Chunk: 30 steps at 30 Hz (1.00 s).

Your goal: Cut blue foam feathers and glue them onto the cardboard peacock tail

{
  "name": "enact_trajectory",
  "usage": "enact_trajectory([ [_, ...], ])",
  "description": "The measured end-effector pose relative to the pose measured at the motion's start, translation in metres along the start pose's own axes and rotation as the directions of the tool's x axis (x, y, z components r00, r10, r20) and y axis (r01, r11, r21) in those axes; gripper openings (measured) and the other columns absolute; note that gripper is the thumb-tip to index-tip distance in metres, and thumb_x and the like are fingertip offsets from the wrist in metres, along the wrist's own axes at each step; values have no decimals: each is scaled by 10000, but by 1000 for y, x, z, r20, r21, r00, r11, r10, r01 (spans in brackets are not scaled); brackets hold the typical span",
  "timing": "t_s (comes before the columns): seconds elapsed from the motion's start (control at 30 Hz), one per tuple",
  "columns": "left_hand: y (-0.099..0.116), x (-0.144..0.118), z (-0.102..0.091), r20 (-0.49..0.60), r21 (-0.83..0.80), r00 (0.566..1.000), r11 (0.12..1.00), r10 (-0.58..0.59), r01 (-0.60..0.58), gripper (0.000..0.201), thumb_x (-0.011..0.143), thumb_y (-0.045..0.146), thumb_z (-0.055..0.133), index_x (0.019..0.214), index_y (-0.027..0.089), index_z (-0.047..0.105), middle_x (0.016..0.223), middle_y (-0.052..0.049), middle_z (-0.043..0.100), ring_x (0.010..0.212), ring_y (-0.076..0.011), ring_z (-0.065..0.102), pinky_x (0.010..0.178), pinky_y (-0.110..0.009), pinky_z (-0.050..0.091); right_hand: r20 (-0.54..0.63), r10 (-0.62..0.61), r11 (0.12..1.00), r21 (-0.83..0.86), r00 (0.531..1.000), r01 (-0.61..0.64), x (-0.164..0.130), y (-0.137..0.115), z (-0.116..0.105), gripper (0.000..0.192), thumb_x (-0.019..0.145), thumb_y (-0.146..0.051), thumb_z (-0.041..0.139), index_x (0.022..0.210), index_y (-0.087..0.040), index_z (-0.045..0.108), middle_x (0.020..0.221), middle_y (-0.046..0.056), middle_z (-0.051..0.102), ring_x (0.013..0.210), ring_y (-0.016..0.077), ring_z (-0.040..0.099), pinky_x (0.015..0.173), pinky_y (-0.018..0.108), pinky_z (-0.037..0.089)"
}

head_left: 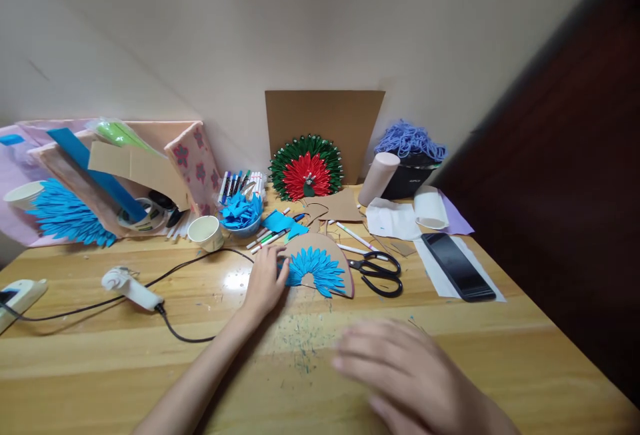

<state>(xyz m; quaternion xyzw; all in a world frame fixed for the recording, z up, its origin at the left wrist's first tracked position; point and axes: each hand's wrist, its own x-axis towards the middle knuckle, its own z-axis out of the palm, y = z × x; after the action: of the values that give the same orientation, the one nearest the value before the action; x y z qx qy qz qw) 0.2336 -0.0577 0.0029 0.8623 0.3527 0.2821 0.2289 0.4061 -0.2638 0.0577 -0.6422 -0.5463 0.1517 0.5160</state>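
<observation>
Left hand (267, 276), loosely curled, touches the blue-petalled cardboard (319, 268) — grip unclear; blurred right hand (403, 368), half-curled, is over the tabletop (120, 372) — contents unclear.

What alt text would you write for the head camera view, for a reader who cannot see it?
A person's left hand is at the left edge of a cardboard fan with blue petals; the blurred right hand is over a wooden table. Black scissors lie right of the fan, and a red and green decoration stands behind.
</observation>
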Motion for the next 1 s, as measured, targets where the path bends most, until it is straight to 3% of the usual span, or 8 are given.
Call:
enact_trajectory([
  [0.07, -4, 0, 3, -12, 20, 999, 999, -37, 37, 227, 854, 289, 423, 1034, 179, 507, 1033, -96, 529, 993, -227, 500, 854, -394, 408, 330, -62, 996, -42, 942, 80, 15, 5, 13, 174, 773, -265, 533, 916, -280, 631, 903, 41, 663, 892, 214, 602, 804, 381, 485],
  [0.1, -5, 0, 4, -14, 31, 998, 998, -56, 57, 234, 850, 295, 425, 1030, 172, 509, 1028, -101, 533, 995, -234, 500, 855, -402, 406, 325, -3, 993, -111, 946, 41, 23, 12, 19, 182, 806, -237, 484, 930, -258, 616, 925, 52, 657, 898, 208, 599, 794, 375, 486],
  [0.17, -9, 0, 7, -20, 35, 994, 994, -106, 107, 247, 845, 306, 422, 1017, 156, 517, 1015, -114, 543, 985, -247, 508, 853, -417, 403, 121, 155, 967, -221, 980, -126, 35, 33, 30, 144, 819, -227, 452, 878, -217, 584, 843, 63, 647, 769, 194, 612, 693, 351, 508],
  [0.27, -16, 3, 10, -11, -28, 983, 982, -184, 184, 277, 827, 327, 432, 1000, 136, 535, 1000, -128, 560, 970, -256, 525, 849, -421, 403, -34, 255, 942, -216, 966, -256, 40, 66, 39, 69, 792, -230, 474, 820, -198, 529, 741, 48, 615, 604, 165, 584, 573, 305, 507],
  [0.43, -24, 18, 11, 76, -271, 930, 890, -359, 366, 332, 766, 394, 492, 941, 125, 577, 930, -110, 619, 865, -248, 571, 770, -378, 428, -37, 268, 950, -157, 963, -271, 35, 84, 43, 71, 771, -227, 478, 797, -192, 534, 762, 52, 601, 614, 161, 582, 574, 310, 523],
  [0.63, -27, 24, 13, 255, -522, 902, 736, -348, 431, 338, 687, 485, 560, 685, 151, 611, 652, -23, 616, 654, -194, 560, 650, -302, 431, -46, 328, 944, 39, 944, -326, 37, 78, 42, 121, 796, -301, 505, 813, -187, 543, 825, 54, 612, 705, 162, 616, 640, 303, 543],
  [0.83, -21, 16, 17, 160, -678, 898, 615, -410, 402, 449, 684, 502, 575, 924, 127, 628, 917, -72, 662, 850, -225, 586, 779, -330, 439, -76, 379, 912, 200, 922, -358, 34, 85, 45, 249, 739, -384, 604, 856, -186, 506, 900, 62, 579, 780, 162, 613, 729, 314, 525],
  [1.0, -14, 13, 17, 101, -704, 902, 611, -419, 362, 459, 695, 498, 575, 964, 129, 622, 939, -64, 661, 870, -217, 588, 816, -328, 433, -18, 495, 788, 430, 869, -440, 37, 91, 53, 411, 642, -470, 675, 837, -194, 442, 734, 21, 587, 622, 159, 623, 584, 303, 531],
])
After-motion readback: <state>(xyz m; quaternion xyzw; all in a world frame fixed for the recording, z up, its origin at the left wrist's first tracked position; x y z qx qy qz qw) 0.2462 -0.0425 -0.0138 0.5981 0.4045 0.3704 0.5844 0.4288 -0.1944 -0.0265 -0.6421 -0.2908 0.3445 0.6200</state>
